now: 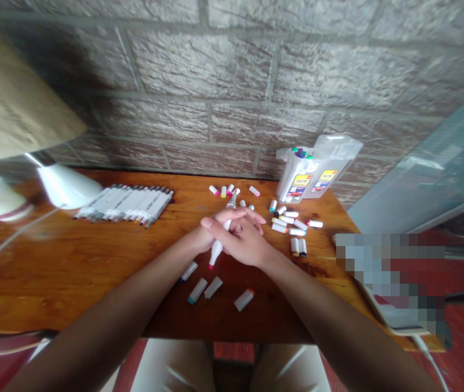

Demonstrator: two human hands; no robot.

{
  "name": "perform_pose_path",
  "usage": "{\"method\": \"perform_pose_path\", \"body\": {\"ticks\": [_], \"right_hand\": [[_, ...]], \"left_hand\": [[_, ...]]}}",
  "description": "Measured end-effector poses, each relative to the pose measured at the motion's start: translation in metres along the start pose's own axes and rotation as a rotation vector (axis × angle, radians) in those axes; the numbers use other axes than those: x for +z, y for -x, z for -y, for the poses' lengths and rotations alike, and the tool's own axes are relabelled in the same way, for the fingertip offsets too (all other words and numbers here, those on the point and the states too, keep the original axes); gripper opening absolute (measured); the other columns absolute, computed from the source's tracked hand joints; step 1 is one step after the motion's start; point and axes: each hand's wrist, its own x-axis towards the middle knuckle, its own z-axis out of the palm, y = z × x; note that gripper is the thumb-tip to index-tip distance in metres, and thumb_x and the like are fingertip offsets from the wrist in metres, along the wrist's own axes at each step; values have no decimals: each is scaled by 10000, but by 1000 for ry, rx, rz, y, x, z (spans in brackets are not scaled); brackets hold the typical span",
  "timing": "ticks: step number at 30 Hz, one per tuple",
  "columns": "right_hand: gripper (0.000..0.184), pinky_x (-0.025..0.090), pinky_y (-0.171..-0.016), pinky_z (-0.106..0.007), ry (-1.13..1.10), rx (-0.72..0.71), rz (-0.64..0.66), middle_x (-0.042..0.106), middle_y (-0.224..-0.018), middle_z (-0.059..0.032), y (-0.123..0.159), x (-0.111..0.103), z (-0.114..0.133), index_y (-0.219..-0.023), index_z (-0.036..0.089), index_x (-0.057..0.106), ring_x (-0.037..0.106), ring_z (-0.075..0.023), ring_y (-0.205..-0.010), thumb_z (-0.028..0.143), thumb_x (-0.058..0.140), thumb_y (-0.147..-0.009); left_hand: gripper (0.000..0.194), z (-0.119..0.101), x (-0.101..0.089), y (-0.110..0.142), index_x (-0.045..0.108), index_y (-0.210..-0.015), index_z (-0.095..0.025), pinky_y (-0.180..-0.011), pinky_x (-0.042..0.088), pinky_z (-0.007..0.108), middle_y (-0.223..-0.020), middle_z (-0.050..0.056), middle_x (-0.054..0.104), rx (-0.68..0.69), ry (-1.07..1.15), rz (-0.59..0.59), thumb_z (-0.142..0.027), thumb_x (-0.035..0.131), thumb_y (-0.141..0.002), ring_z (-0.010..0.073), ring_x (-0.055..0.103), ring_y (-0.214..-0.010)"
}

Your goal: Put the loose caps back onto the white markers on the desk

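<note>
Where left hand meets right hand: together, clasping red-tipped marker, likely steadying it.
Caps: near front edge of tabletop.

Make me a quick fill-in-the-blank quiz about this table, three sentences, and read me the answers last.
A white marker slants between the left hand and the ____ hand.
In the picture, the row of markers lies to the ____ of the clear case.
____ short white pieces lie between the forearms.

Missing words: right; left; Four.
</note>
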Motion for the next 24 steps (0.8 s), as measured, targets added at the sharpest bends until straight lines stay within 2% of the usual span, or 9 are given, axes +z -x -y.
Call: {"method": "perform_pose_path", "body": {"ticks": [3,5,12,15,18,21,24], "right_hand": [[620,350,-502,-254,-6,8,-5,467,-458,26,0,-1,0,-529,187,460,490,-99,-469,686,528,-889],[627,351,-502,-259,-2,2,4,468,-447,25,0,-2,2,-512,186,459,477,-94,-450,677,534,-894],[555,378,-522,-251,32,15,34,479,-415,32,-1,-4,6,-498,181,482,497,-93,-435,461,559,-972],[594,419,-559,-253,41,45,59,500,-421,19,-1,-4,6,-468,181,471,519,-96,-441,467,540,-984],[585,414,-541,-252,57,61,54,501,-424,18,-1,-3,5,-476,183,477,532,-102,-445,472,544,-980],[560,390,-496,-239,38,27,31,505,-428,24,0,-2,4,-504,184,489,534,-99,-440,493,561,-965],[544,407,-505,-238,13,-3,14,506,-427,30,0,-1,5,-523,180,506,541,-98,-443,499,567,-959]], "left_hand": [[576,4,-4,2,748,-984,-97,-705,490,301,-840,128,720,-52,27,47,-590,517,-795,232,653,-822],[581,6,-5,5,737,-1026,-107,-699,487,294,-918,128,725,-65,34,44,-591,487,-823,220,643,-826],[550,2,-2,5,747,-944,-112,-651,505,277,-926,121,735,-54,-18,-8,-593,510,-824,215,646,-817],[513,2,-2,5,759,-945,-142,-653,519,268,-910,106,736,-59,-33,-25,-571,497,-840,217,658,-857],[515,3,-3,4,761,-1018,-149,-647,523,260,-940,108,739,-70,-22,-7,-550,485,-849,219,670,-884],[547,3,-3,3,747,-1071,-127,-636,514,260,-970,120,741,-76,-22,21,-544,471,-851,227,677,-887],[533,0,-2,3,734,-1039,-89,-698,515,273,-970,137,737,-87,-24,10,-513,461,-863,241,678,-923]]}}
